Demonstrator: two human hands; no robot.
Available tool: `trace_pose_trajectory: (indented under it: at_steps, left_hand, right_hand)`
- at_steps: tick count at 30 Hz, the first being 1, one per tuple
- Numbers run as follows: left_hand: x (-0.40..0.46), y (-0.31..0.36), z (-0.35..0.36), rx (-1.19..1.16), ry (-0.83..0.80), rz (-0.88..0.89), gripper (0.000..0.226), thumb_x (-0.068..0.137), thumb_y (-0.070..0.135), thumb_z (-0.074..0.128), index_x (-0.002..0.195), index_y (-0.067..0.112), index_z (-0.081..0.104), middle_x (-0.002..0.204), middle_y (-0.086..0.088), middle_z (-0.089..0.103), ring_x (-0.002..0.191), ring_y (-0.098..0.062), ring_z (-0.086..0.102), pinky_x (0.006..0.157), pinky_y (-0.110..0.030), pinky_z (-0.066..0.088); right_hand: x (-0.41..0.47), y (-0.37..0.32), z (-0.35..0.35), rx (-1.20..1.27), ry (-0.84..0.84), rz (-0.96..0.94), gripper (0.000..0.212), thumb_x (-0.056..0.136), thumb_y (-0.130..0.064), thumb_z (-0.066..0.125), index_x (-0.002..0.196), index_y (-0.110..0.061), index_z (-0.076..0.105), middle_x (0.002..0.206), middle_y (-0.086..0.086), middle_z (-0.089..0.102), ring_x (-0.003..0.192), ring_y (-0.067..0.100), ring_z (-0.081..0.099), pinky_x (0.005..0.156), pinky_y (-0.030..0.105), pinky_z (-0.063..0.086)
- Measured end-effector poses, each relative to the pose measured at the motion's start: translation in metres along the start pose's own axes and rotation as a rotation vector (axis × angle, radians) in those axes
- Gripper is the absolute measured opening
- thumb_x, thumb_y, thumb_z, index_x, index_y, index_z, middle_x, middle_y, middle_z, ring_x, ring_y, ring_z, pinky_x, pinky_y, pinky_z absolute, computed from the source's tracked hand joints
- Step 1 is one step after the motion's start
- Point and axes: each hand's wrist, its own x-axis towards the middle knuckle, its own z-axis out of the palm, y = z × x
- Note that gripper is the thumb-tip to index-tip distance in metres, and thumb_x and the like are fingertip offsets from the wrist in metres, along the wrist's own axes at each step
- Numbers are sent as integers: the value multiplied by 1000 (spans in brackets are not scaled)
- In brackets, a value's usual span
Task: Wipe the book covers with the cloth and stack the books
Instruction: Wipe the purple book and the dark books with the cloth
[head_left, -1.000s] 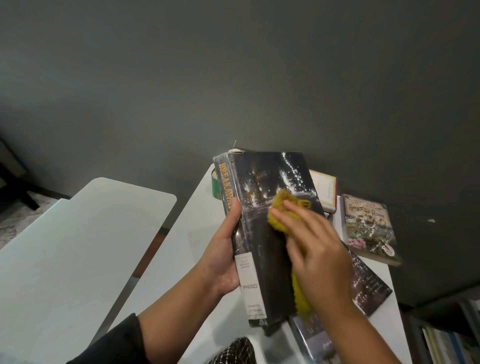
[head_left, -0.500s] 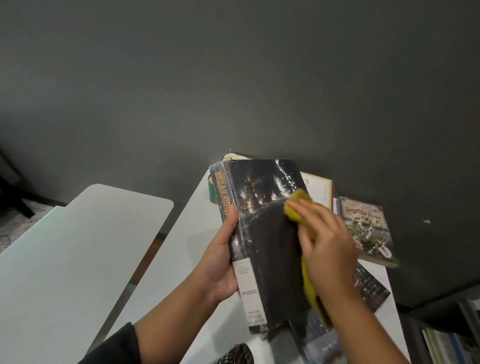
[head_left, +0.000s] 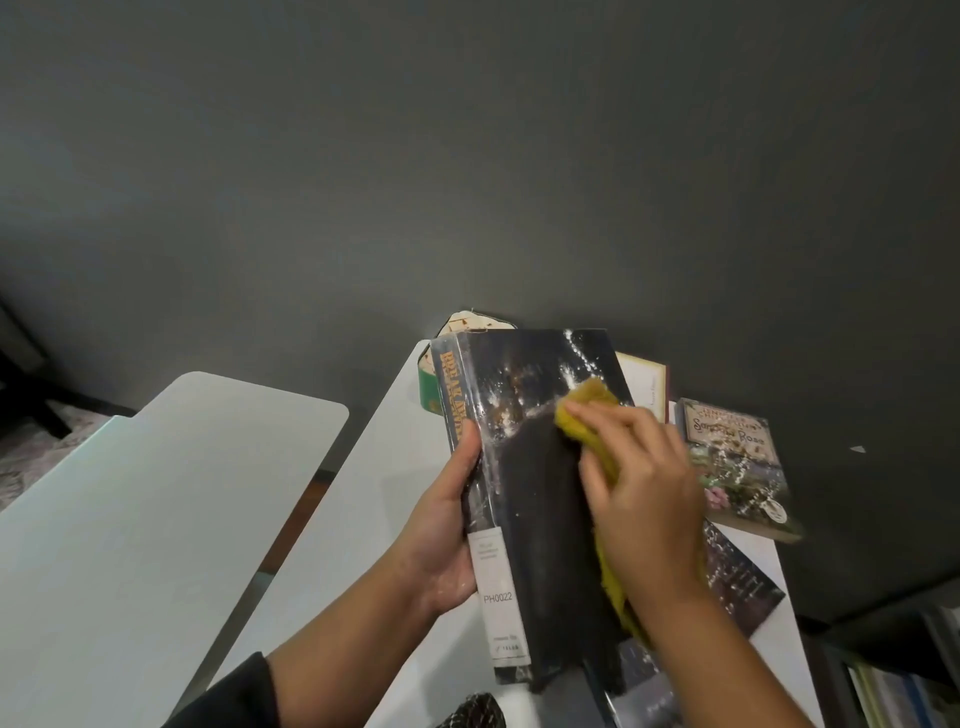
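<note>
A thick dark hardcover book (head_left: 524, 467) with a glossy jacket and a white spine label is held tilted above the white table (head_left: 374, 467). My left hand (head_left: 441, 530) grips its spine, thumb on the cover's edge. My right hand (head_left: 639, 488) presses a yellow cloth (head_left: 589, 402) flat against the upper right of the cover; the cloth's tail hangs below my palm. On the table lie a floral-cover paperback (head_left: 737, 467), a dark book (head_left: 737, 582) under my right wrist, a cream book (head_left: 644, 387) and a green-edged book (head_left: 431, 389), partly hidden.
A second white table (head_left: 156, 519) stands to the left across a narrow gap. A dark grey wall (head_left: 467, 156) rises right behind the books. Shelved books (head_left: 893, 691) show at the bottom right, and a dark patterned object (head_left: 470, 712) sits at the bottom edge.
My right hand has swept the yellow cloth across the upper cover, out to the right edge and back toward the middle. The book stays gripped in my left hand.
</note>
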Motion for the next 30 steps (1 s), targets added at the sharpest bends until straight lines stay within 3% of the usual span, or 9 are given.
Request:
trace_pose_trajectory:
  at_steps: [4, 9, 12, 16, 19, 22, 26, 30]
  left_hand:
    - [0, 3, 2, -20, -7, 25, 47, 79, 53, 51, 97, 18, 77, 99, -13, 72, 84, -27, 70, 74, -38, 59]
    - [2, 2, 0, -37, 7, -48, 59, 82, 58, 50, 105, 8, 72, 105, -15, 69, 96, -26, 67, 95, -38, 49]
    - [4, -3, -2, -55, -6, -49, 57, 84, 57, 49, 99, 9, 74, 99, -14, 70, 89, -25, 69, 86, -36, 54]
    - [5, -1, 1, -13, 18, 23, 51, 84, 54, 48, 98, 14, 76, 97, -13, 72, 82, -25, 71, 69, -35, 59]
    - [6, 5, 1, -13, 50, 38, 55, 85, 56, 48, 113, 14, 69, 105, -13, 71, 90, -27, 70, 74, -37, 58]
    - [6, 5, -1, -28, 53, 12, 61, 87, 60, 46, 115, 11, 68, 112, -15, 68, 99, -27, 66, 89, -40, 53]
    - [4, 0, -2, -50, -10, -25, 56, 87, 58, 45, 98, 10, 73, 94, -12, 70, 84, -23, 69, 75, -33, 58]
    - [2, -1, -1, -19, 13, -9, 56, 85, 56, 47, 110, 12, 71, 102, -14, 71, 87, -25, 70, 71, -34, 57]
  right_hand:
    - [3, 10, -2, -52, 24, 119, 41, 75, -6, 73, 111, -24, 68, 98, -4, 64, 87, 14, 51, 67, 5, 23]
    - [-33, -34, -1, -19, -35, -109, 48, 67, -16, 67, 114, -25, 67, 98, -7, 62, 81, 12, 52, 62, 10, 33]
    - [-25, -34, -5, 10, -79, -162, 47, 70, -17, 65, 115, -29, 65, 100, -10, 61, 84, 11, 51, 61, 14, 40]
    - [9, 4, -7, -7, -60, 47, 36, 76, -11, 69, 108, -27, 68, 96, -9, 59, 85, 6, 42, 64, 7, 25]
    - [3, 7, -12, -87, -47, 69, 29, 73, -11, 71, 100, -23, 70, 91, -6, 59, 82, 7, 39, 58, 12, 24]
    - [-24, -27, -9, -49, -64, -101, 33, 75, -27, 52, 103, -25, 69, 92, -8, 59, 79, 7, 39, 62, 7, 23]
    - [-26, -47, -6, 28, -125, -229, 36, 77, -27, 55, 111, -28, 66, 94, -11, 59, 82, 8, 46, 59, 13, 37]
    - [10, -18, -5, -31, -96, -51, 32, 76, -17, 66, 106, -27, 68, 93, -9, 59, 81, 9, 46, 59, 6, 23]
